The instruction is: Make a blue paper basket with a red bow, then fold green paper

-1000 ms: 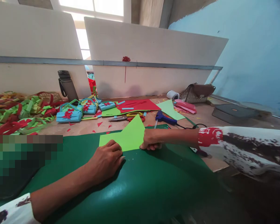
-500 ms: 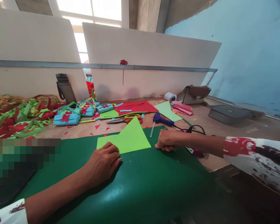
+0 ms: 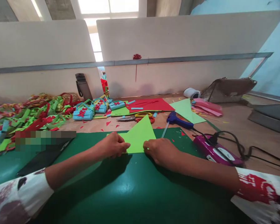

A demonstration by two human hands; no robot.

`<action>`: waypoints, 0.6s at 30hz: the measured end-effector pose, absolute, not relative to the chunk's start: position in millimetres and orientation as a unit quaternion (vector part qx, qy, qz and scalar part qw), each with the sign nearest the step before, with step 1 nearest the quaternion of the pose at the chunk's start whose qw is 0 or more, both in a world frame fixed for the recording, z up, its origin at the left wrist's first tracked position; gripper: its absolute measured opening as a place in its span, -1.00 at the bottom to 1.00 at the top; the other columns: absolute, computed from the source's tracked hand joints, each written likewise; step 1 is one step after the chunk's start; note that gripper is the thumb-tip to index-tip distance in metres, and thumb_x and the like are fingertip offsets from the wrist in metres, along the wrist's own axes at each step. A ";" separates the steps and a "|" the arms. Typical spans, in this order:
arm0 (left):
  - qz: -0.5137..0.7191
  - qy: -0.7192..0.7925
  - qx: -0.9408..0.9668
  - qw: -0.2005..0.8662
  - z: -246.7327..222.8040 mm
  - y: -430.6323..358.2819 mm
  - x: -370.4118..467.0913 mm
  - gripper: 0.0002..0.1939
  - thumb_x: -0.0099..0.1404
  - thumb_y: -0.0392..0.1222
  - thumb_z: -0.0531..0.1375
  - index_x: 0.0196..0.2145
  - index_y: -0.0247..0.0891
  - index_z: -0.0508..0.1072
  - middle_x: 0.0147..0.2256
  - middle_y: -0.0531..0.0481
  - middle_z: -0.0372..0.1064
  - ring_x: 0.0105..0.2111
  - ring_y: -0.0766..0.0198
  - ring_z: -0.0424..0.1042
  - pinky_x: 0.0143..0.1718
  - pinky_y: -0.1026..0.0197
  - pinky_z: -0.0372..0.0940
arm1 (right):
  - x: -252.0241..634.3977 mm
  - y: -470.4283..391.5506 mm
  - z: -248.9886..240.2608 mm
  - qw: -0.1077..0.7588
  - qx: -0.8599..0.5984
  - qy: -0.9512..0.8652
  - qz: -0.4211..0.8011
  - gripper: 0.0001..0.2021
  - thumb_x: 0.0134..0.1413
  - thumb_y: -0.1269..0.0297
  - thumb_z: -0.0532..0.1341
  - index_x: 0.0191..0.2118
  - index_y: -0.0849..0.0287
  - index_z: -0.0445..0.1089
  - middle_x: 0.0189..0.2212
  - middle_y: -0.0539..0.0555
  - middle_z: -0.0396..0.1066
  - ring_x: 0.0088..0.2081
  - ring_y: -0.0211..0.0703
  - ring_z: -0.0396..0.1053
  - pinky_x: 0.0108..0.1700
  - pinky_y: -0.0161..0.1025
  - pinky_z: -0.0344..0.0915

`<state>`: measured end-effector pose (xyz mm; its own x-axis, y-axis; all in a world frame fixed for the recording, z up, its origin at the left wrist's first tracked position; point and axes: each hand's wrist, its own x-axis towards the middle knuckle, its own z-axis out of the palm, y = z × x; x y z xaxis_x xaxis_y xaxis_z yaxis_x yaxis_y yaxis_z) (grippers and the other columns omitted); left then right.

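Note:
A folded lime-green sheet of paper (image 3: 140, 137) lies on the dark green mat (image 3: 130, 193), one corner rising to a point away from me. My left hand (image 3: 114, 144) has its fingers closed at the paper's left part, thumb along the near edge. On the right, my right hand (image 3: 161, 151) pinches the near edge with curled fingertips. Just beyond the paper are scissors (image 3: 126, 119) with yellow and red-orange handles near them. A blue glue gun (image 3: 179, 120) with a clear glue stick lies beyond my right hand.
Small blue paper bags (image 3: 83, 114) with red flowers stand at the back left, beside a heap of paper strips (image 3: 44, 115). Red paper sheets (image 3: 151, 105), a bottle (image 3: 83, 87) and a handbag (image 3: 231, 90) are farther back. A purple power strip (image 3: 217, 151) with cables lies right.
My right hand has moved left from the bare mat onto the paper's near edge. My left hand has turned and closed on the paper. The view has swung right.

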<state>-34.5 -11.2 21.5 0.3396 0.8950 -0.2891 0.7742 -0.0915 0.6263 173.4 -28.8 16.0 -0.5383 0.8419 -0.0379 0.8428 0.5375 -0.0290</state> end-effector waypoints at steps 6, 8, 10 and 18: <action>-0.030 0.593 0.688 0.418 21.3 5.2 -22.6 -0.58 0.03 0.09 0.22 -0.74 -0.28 0.31 -0.78 0.10 0.17 -0.80 0.42 0.10 -0.75 0.33 0.06 | 170.2 -23.7 6.2 0.002 0.491 0.871 0.009 -0.87 0.13 0.36 0.09 -0.34 0.18 0.39 -0.45 0.11 0.50 -0.43 -0.13 0.42 -0.52 -0.27 -0.19; -0.042 0.599 0.681 0.419 22.7 7.5 -20.1 -0.58 0.01 0.08 0.25 -0.75 -0.28 0.31 -0.79 0.11 0.16 -0.81 0.42 0.09 -0.75 0.33 0.06 | 170.6 -24.5 3.9 -0.002 0.487 0.873 0.017 -0.86 0.14 0.37 0.08 -0.33 0.18 0.39 -0.44 0.10 0.49 -0.43 -0.15 0.41 -0.52 -0.27 -0.19; -0.050 0.607 0.672 0.421 24.8 9.0 -18.3 -0.58 -0.02 0.08 0.28 -0.76 -0.28 0.32 -0.80 0.12 0.15 -0.80 0.43 0.08 -0.74 0.33 0.05 | 171.3 -25.5 1.2 -0.007 0.482 0.876 0.026 -0.85 0.15 0.39 0.06 -0.32 0.18 0.38 -0.44 0.09 0.49 -0.43 -0.16 0.40 -0.52 -0.26 -0.21; -0.069 0.636 0.632 0.437 30.1 8.6 -28.2 -0.57 -0.05 0.09 0.32 -0.76 -0.28 0.34 -0.82 0.15 0.06 -0.81 0.45 0.01 -0.75 0.31 0.03 | 174.3 -26.7 -4.9 -0.028 0.462 0.885 0.054 -0.83 0.18 0.41 0.03 -0.33 0.19 0.36 -0.47 0.07 0.45 -0.47 -0.21 0.36 -0.53 -0.25 -0.23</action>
